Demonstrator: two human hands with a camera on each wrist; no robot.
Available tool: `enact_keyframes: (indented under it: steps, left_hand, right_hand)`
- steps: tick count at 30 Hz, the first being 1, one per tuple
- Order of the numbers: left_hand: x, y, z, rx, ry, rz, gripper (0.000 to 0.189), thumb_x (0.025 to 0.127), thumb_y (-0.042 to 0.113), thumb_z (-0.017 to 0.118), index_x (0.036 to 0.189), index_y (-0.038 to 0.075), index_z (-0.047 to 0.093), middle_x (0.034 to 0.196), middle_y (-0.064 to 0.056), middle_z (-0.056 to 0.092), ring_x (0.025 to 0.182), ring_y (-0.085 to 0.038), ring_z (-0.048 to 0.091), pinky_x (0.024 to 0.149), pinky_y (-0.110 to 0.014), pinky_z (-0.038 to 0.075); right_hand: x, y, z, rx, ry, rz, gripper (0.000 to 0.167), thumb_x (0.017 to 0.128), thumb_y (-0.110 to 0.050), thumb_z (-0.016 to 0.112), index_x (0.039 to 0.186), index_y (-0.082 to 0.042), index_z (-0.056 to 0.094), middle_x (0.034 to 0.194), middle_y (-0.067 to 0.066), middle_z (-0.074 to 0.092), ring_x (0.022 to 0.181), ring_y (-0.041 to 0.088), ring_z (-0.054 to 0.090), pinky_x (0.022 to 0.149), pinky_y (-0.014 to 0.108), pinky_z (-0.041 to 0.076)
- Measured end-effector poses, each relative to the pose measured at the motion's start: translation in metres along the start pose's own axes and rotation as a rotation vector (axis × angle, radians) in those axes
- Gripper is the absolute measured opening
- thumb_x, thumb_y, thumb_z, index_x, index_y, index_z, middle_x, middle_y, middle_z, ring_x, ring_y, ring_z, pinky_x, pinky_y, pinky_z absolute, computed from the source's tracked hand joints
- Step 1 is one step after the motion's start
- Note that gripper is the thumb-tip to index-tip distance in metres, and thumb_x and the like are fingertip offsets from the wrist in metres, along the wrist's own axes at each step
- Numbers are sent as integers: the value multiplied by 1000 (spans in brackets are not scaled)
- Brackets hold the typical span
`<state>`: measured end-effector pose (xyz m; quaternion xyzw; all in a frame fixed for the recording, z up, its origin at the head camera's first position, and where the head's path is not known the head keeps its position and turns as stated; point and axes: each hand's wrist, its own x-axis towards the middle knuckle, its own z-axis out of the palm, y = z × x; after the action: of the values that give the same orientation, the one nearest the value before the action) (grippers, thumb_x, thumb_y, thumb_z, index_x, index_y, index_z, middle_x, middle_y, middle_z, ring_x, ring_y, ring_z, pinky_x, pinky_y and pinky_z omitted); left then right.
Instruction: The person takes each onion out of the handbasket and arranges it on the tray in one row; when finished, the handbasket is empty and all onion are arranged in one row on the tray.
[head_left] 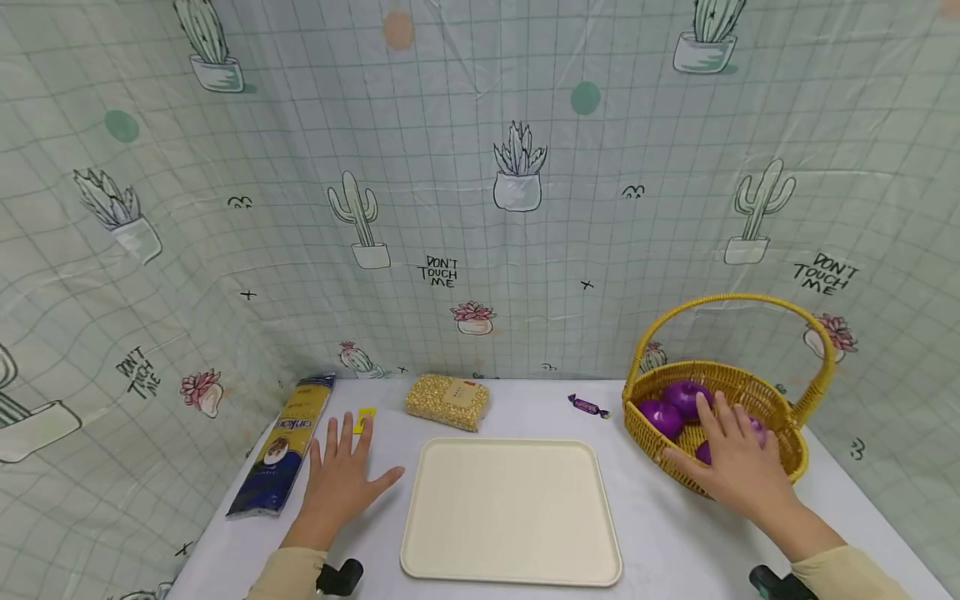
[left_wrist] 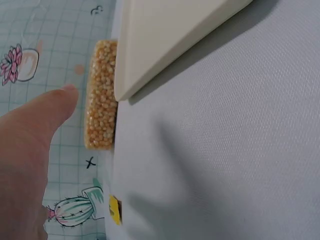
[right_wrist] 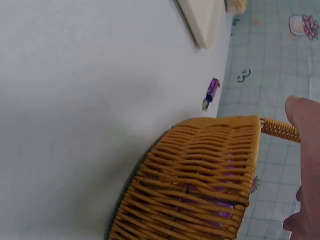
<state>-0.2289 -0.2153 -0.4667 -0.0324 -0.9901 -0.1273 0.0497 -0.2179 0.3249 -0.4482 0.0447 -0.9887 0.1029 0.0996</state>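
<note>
My left hand (head_left: 342,479) is spread with straight fingers over the left of the table, holding nothing. Beside it lies a blue and gold packet (head_left: 281,450), and a small yellow item (head_left: 364,419) shows just past its fingertips. On the right, my right hand (head_left: 738,462) spreads its fingers over the near rim of a yellow wicker basket (head_left: 637,429) with a tall handle. Shiny purple round things (head_left: 662,418) sit inside the basket, partly hidden by that hand. In the right wrist view the thumb (right_wrist: 305,120) extends straight, near the basket's handle (right_wrist: 280,130).
Between the hands lies a cream rectangular tray (head_left: 512,512). Behind it is a clear bag of corn kernels (head_left: 447,402), and a purple wrapped candy (head_left: 588,406) lies to the right of that bag. A cactus-print curtain (head_left: 480,208) closes off the back and sides.
</note>
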Motion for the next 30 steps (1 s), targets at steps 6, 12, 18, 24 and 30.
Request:
enact_keyframes:
  steps: [6,12,18,24,30]
  left_hand:
    - [2,-5,5,0,-14,6,100,90,64,66,160,4,28,165,-30,9,151,-52,3,119,-71,4]
    - [5,-6,10,5,8,59,93,91,57,69,159,5,32,165,-29,15,151,-50,12,120,-68,14]
    - [3,-4,9,-65,-9,80,87,91,50,73,156,4,38,164,-29,20,149,-50,21,119,-66,21]
    - [0,-2,9,-162,-45,73,79,93,44,73,155,5,42,156,-29,38,143,-50,35,114,-66,31]
    - [0,-1,12,-225,-99,34,69,94,44,72,149,7,51,148,-25,49,137,-48,43,110,-65,37]
  right_hand:
    - [-1,6,-3,-32,12,1,105,95,-71,50,161,1,12,160,37,17,142,61,19,103,86,13]
    - [-6,15,-9,-36,25,-21,103,95,-68,54,161,1,17,152,39,29,136,60,28,102,82,23]
    - [-11,27,-14,-28,41,-49,99,95,-63,60,158,4,23,146,40,37,131,61,35,101,80,27]
    - [-10,40,-17,-23,43,-62,91,97,-56,61,156,5,29,138,40,44,120,63,45,91,81,38]
    - [-7,52,-16,32,-15,-13,86,99,-54,59,155,5,31,135,42,44,116,65,47,87,82,39]
